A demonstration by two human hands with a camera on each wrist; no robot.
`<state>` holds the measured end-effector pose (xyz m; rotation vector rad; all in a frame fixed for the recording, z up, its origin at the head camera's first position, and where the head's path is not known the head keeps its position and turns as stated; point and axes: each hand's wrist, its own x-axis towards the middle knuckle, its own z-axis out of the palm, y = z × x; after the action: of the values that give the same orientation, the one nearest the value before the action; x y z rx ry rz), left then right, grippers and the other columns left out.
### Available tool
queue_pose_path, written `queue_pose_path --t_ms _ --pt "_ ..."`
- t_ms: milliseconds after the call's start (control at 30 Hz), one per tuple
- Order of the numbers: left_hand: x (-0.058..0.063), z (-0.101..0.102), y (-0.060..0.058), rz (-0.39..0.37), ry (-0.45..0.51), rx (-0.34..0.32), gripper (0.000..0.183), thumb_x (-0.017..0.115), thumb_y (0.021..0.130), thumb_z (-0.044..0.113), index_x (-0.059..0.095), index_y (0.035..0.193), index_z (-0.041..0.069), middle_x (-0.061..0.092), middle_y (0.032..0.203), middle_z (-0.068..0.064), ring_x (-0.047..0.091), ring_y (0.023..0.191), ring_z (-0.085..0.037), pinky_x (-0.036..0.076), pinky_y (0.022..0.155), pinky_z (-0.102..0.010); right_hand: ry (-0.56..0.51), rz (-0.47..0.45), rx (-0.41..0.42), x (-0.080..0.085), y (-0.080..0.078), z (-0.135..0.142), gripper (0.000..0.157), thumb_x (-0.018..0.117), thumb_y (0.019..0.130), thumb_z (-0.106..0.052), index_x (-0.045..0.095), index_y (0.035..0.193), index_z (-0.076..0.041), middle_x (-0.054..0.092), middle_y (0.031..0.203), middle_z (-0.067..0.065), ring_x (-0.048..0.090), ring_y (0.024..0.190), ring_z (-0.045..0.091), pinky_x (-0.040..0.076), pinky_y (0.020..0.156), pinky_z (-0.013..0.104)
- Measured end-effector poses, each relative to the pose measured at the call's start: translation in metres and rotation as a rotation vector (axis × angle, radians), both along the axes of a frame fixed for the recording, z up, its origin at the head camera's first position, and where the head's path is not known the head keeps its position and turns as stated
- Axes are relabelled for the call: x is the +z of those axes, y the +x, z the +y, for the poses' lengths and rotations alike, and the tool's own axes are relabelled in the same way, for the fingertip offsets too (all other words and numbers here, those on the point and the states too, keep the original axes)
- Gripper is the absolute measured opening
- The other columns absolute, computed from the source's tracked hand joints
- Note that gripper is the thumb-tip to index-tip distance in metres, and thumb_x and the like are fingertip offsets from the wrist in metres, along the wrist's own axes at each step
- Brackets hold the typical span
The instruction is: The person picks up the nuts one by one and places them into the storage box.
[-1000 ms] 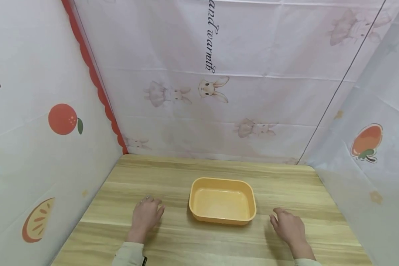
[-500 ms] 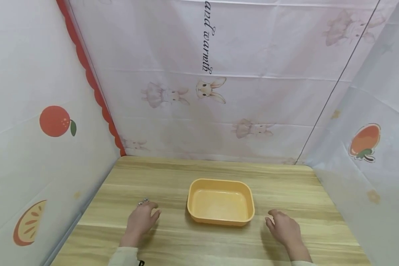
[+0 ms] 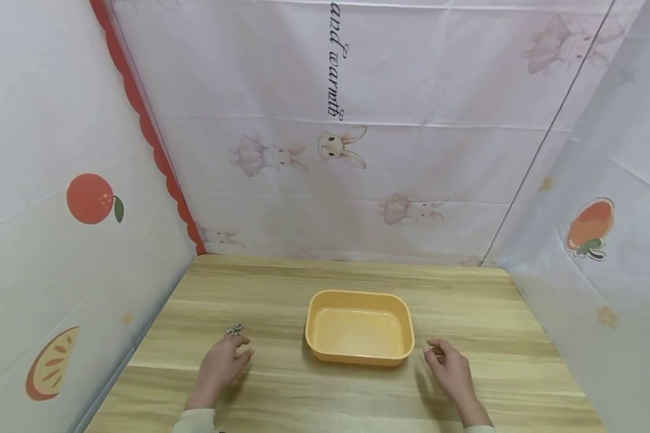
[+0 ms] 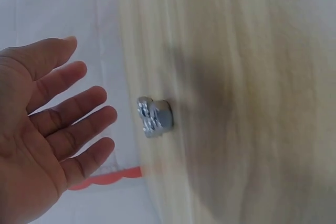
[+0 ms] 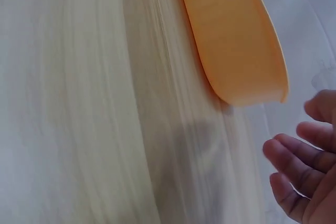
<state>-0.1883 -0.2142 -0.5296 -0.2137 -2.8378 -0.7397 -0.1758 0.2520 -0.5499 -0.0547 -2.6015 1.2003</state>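
A yellow-orange rectangular plastic box (image 3: 360,361) with rounded corners stands upright on the wood-grain table. To its left lies a small cluster of shiny silver metal pieces (image 3: 235,329), whose exact kind I cannot tell. My left hand (image 3: 219,364) hovers just on the near side of these metal pieces (image 4: 156,116); the left wrist view shows its fingers relaxed and spread, holding nothing. Right of the box, close to its near right corner, is my right hand (image 3: 449,367). In the right wrist view its loosely bent fingers (image 5: 291,166) hold nothing and stay apart from the box (image 5: 236,40).
The wooden table (image 3: 314,403) reaches to printed cloth walls on three sides. Rabbits decorate the back wall (image 3: 292,228). Fruit pictures mark the left wall (image 3: 27,270) and the right wall (image 3: 628,300).
My left hand has drawn back toward me and left, bringing the silver metal pieces into clear view beyond its fingers. My right hand has shifted left, closer to the box. The head view has turned slightly.
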Motion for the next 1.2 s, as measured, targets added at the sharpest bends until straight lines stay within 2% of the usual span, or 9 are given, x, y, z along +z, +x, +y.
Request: queue_pose_path --t_ms 167,300,433,633,800,1000,1200 --pt "-0.003 -0.008 0.003 0.008 0.029 0.009 0.026 0.072 0.081 0.015 0.066 0.103 0.002 0.063 0.102 -0.019 0.063 0.085 -0.032 0.052 0.071 -0.045 -0.185 -0.056 -0.004 0.001 -0.004 -0.01 0.027 0.058 0.091 -0.011 0.058 0.113 0.005 0.066 0.089 0.014 0.065 0.074 0.025 0.053 0.062 0.027" --pt "-0.007 -0.012 0.004 0.003 0.048 0.026 0.027 0.072 0.08 0.014 0.067 0.103 0.001 0.063 0.101 -0.019 0.062 0.086 -0.032 0.051 0.073 -0.046 -0.278 -0.098 -0.002 0.001 -0.01 -0.016 0.034 0.059 0.091 -0.014 0.052 0.119 0.005 0.065 0.089 0.017 0.065 0.076 0.029 0.053 0.063 0.027" --pt "-0.012 -0.015 0.004 0.006 0.057 0.043 0.028 0.073 0.079 0.014 0.067 0.103 0.001 0.063 0.098 -0.017 0.062 0.084 -0.03 0.051 0.071 -0.046 -0.3 -0.103 0.003 0.001 -0.016 -0.02 0.039 0.061 0.091 -0.019 0.048 0.12 0.004 0.064 0.086 0.014 0.064 0.074 0.03 0.054 0.062 0.032" --pt "-0.015 -0.021 0.003 -0.011 0.069 0.063 0.033 0.076 0.076 0.016 0.067 0.105 0.002 0.061 0.099 -0.017 0.059 0.079 -0.026 0.051 0.07 -0.045 -0.327 -0.153 -0.004 0.002 -0.025 -0.025 0.034 0.061 0.09 -0.012 0.049 0.115 0.008 0.061 0.077 0.012 0.063 0.066 0.028 0.054 0.058 0.035" --pt "-0.015 -0.024 0.003 -0.052 0.131 0.07 0.037 0.077 0.075 0.015 0.065 0.108 0.001 0.06 0.101 -0.019 0.058 0.085 -0.031 0.049 0.075 -0.05 -0.416 -0.232 0.012 0.008 -0.028 -0.025 0.022 0.057 0.09 -0.003 0.051 0.105 0.011 0.058 0.069 0.01 0.06 0.06 0.027 0.053 0.053 0.035" --pt "-0.014 -0.027 0.005 -0.133 0.245 0.098 0.047 0.078 0.073 0.012 0.061 0.114 -0.001 0.057 0.109 -0.023 0.057 0.096 -0.04 0.047 0.08 -0.054 -0.493 -0.292 0.029 0.007 -0.028 -0.023 0.019 0.056 0.09 -0.001 0.05 0.102 0.011 0.056 0.066 0.009 0.056 0.053 0.019 0.05 0.049 0.03" --pt "-0.026 -0.031 -0.002 -0.16 0.31 0.118 0.057 0.08 0.068 0.006 0.056 0.118 -0.006 0.055 0.111 -0.027 0.055 0.099 -0.044 0.046 0.083 -0.054 -0.492 -0.29 0.04 0.003 -0.031 -0.024 0.019 0.057 0.09 -0.003 0.05 0.101 0.011 0.056 0.064 0.008 0.055 0.052 0.018 0.048 0.048 0.029"
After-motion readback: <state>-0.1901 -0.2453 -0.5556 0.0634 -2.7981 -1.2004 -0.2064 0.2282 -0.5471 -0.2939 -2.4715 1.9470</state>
